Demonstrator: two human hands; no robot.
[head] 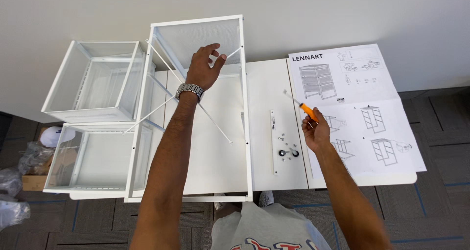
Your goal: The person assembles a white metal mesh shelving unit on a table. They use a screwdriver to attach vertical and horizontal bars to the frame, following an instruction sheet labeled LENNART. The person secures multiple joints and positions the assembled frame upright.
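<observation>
Two white mesh drawers [93, 118] sit finished at the table's [264, 78] left edge, beside the upright white frame [196, 108], whose cross-braces the left hand [204, 66] touches with loosely spread fingers. Near the right edge, the right hand [316, 132] is closed around an orange-handled screwdriver [303, 108] above the instruction sheet [357, 103]; a loose caster and screws [288, 149] remain unfitted, so the assembly looks partway done.

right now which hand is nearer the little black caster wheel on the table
Right. The right hand, holding an orange screwdriver, is just right of the caster wheel; the left hand is far up-left on the white frame.
</observation>
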